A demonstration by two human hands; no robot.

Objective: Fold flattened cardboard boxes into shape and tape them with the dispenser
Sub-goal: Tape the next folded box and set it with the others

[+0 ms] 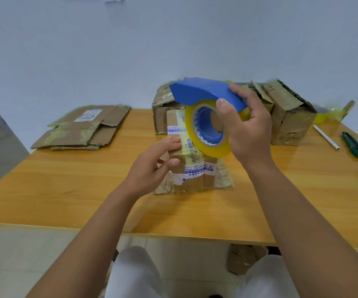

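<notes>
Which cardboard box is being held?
The small brown cardboard box nearest the table's front edge; the left hand grips it. The two behind stand untouched.

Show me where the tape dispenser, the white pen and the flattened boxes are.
tape dispenser (204, 91), head view, on its blue cover.
white pen (326, 137), head view, middle of its barrel.
flattened boxes (83, 130), head view, top sheet.
</notes>
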